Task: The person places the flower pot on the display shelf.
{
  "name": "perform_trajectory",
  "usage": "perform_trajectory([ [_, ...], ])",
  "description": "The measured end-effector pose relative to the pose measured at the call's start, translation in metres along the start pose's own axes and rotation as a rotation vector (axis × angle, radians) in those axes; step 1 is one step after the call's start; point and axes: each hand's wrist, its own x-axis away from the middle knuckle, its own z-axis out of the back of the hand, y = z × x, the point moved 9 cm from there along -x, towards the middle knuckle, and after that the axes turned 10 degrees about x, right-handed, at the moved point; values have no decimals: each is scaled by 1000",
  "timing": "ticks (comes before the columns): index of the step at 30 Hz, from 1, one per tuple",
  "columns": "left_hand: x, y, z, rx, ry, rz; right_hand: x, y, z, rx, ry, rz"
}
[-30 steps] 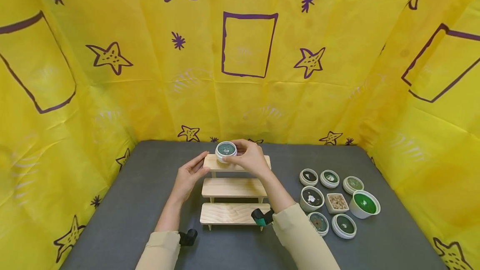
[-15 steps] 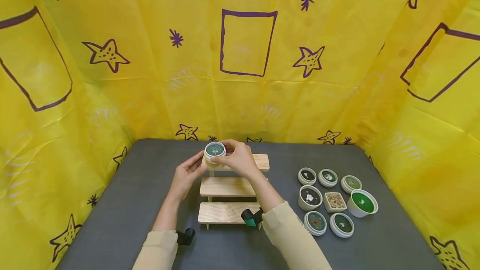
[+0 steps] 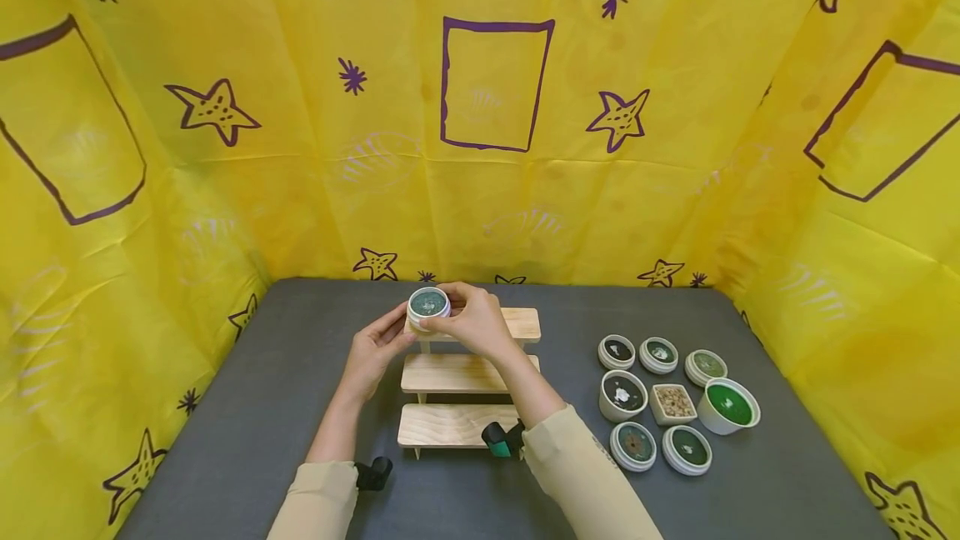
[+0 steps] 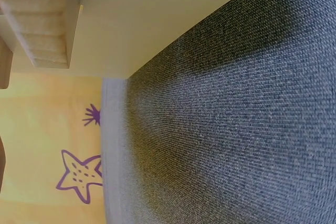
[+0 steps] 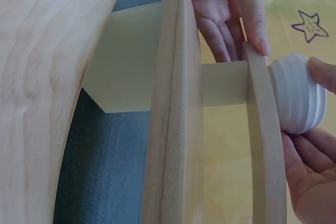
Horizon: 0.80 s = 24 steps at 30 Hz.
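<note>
A small white ribbed pot (image 3: 428, 304) with a speckled teal filling stands on the left end of the top shelf of a three-tier wooden stand (image 3: 459, 374). My right hand (image 3: 480, 325) holds this pot from its right, thumb in front and fingers behind. At the same end of the shelf is my left hand (image 3: 369, 358). The right wrist view shows the left hand (image 5: 223, 3) with its thumb touching the shelf's end and its relaxed fingers beyond it. There the pot's base (image 5: 296, 95) meets the shelf. The left wrist view catches only the stand's side (image 4: 47, 30) up close.
To the right of the stand, several white pots with green or dark fillings are grouped, among them a larger bright green one (image 3: 729, 407) and a square one (image 3: 673, 403) with beige bits. A grey tabletop (image 3: 300, 340) lies beneath; yellow patterned cloth (image 3: 300, 190) surrounds it.
My right hand has shifted the pot a little to the left along the top shelf, up to its left end. For the last half second it has barely moved. The left hand stays there.
</note>
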Motion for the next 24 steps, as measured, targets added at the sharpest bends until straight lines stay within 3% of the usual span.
perform_trajectory([
  [3, 0, 2, 1, 5, -1, -17, 0, 0, 0, -10, -3, -1],
  [11, 2, 7, 0, 61, -60, -143, 1, 2, -2, -25, -17, -4],
  [14, 2, 6, -1, 58, -61, -126, 4, 5, 1, -35, -16, -25],
  [18, 1, 3, -1, 6, -38, -53, 7, 9, 9, -54, 8, -43],
  [24, 0, 2, 0, -13, -17, -16, 12, 16, 26, -93, 45, -57],
])
